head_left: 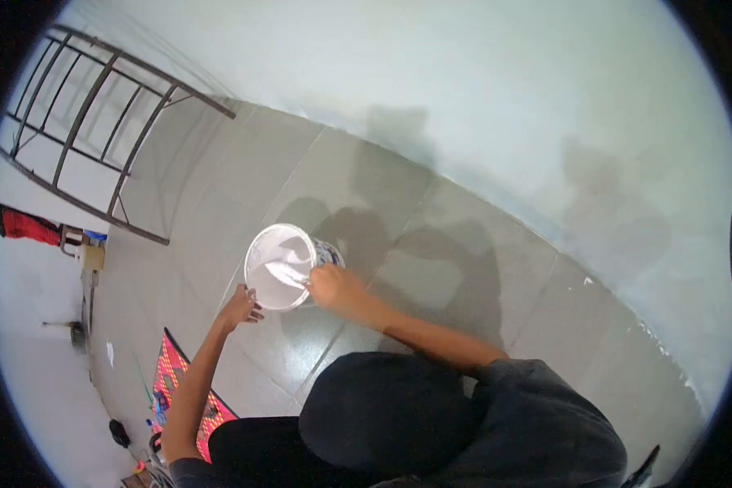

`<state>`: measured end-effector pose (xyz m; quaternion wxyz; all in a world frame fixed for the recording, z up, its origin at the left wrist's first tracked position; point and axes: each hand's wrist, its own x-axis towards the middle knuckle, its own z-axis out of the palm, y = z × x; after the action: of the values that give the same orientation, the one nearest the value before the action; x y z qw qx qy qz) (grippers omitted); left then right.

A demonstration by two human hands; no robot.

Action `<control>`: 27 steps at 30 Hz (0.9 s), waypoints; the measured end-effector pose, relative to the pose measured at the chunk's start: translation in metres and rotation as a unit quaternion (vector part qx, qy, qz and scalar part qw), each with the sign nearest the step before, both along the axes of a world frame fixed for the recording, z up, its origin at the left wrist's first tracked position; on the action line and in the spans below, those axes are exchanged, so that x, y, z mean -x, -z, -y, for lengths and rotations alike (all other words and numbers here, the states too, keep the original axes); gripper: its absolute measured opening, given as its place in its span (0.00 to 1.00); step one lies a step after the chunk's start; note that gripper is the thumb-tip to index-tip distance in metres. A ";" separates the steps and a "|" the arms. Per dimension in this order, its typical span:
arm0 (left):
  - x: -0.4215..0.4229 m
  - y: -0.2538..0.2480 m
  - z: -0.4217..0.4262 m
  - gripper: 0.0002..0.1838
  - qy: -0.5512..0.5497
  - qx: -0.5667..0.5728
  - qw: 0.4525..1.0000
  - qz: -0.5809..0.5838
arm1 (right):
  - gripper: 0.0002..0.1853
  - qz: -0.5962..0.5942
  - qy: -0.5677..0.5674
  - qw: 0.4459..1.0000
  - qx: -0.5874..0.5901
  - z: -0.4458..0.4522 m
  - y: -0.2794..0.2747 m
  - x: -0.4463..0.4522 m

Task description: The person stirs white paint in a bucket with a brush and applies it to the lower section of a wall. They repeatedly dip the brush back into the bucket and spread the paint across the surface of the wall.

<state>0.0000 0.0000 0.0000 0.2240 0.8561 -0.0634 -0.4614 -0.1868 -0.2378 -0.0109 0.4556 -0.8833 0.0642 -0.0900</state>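
A white bucket is on the tiled floor, its mouth facing the viewer. Hands apart: the left is at its rim, grip unclear; the right clasps a white tool in the mouth. A bright mat lies by the left forearm; farther off stands a metal frame. Ahead, tiles stretch to the wall.

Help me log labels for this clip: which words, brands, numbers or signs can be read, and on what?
No text can be read.
Bucket: blue print on its outer side, too small and blurred to make out.
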 end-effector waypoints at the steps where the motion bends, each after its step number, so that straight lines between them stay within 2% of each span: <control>1: -0.003 -0.010 -0.018 0.32 0.005 0.009 1.000 -0.008 | 0.14 0.012 0.006 1.000 -0.012 -0.014 -0.006 0.001; 2: -0.010 -0.019 -0.030 0.29 0.010 0.018 1.000 -0.017 | 0.14 0.024 0.013 0.999 -0.023 -0.025 -0.012 -0.001; 3: -0.014 0.010 0.042 0.28 0.016 0.078 0.997 -0.007 | 0.12 0.033 0.016 0.999 0.023 0.048 0.001 -0.005; 5: 0.003 -0.004 0.026 0.26 0.017 0.081 0.996 -0.039 | 0.09 -0.003 0.018 1.000 -0.001 0.035 -0.005 0.010; 8: 0.007 -0.012 0.035 0.28 -0.054 0.118 0.988 -0.080 | 0.08 0.087 0.019 0.995 0.034 0.032 0.001 0.005; 11: 0.016 0.007 0.032 0.33 -0.093 0.207 0.974 -0.022 | 0.08 0.043 -0.001 0.998 0.053 0.041 0.002 -0.010; 12: 0.021 0.004 0.045 0.36 -0.125 0.175 0.976 0.013 | 0.08 0.034 -0.007 0.998 0.052 0.045 0.004 -0.016; 15: 0.003 0.026 0.031 0.35 -0.062 0.145 0.984 0.080 | 0.09 0.002 -0.041 0.999 0.033 0.049 0.006 -0.030; 17: -0.018 0.080 -0.021 0.28 0.030 0.176 0.946 0.271 | 0.09 -0.018 -0.079 0.997 0.011 0.060 -0.006 -0.036; 19: -0.019 0.072 -0.012 0.26 -0.072 0.233 0.953 0.182 | 0.07 0.045 -0.090 0.995 0.028 0.062 -0.007 -0.044; 20: -0.020 0.051 0.011 0.27 -0.068 0.215 0.962 0.152 | 0.06 0.076 -0.097 0.992 0.042 0.064 -0.008 -0.047; 21: -0.025 0.035 0.028 0.29 -0.067 0.195 0.970 0.125 | 0.06 0.050 -0.106 0.992 0.056 0.067 -0.013 -0.049; 22: -0.048 0.041 0.028 0.30 0.037 0.197 0.975 0.095 | 0.06 0.023 -0.122 0.990 0.072 0.069 -0.022 -0.051; 23: -0.054 0.052 0.022 0.30 0.037 0.221 0.967 0.122 | 0.06 0.006 -0.146 0.986 0.080 0.065 -0.026 -0.058; 24: -0.058 0.062 0.013 0.30 0.027 0.240 0.958 0.156 | 0.07 0.105 -0.120 0.986 0.040 0.067 -0.021 -0.058; 25: -0.062 0.069 0.001 0.31 0.009 0.257 0.946 0.199 | 0.10 0.041 -0.137 0.988 0.060 0.068 -0.026 -0.064; 27: -0.077 0.082 0.001 0.33 0.025 0.313 0.926 0.209 | 0.15 -0.077 -0.171 0.976 0.108 0.072 -0.033 -0.084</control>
<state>0.0772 -0.0014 -0.0816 0.4508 0.8173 -0.2717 -0.2344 -0.1028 -0.3098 0.0216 0.3598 -0.9295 -0.0626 0.0514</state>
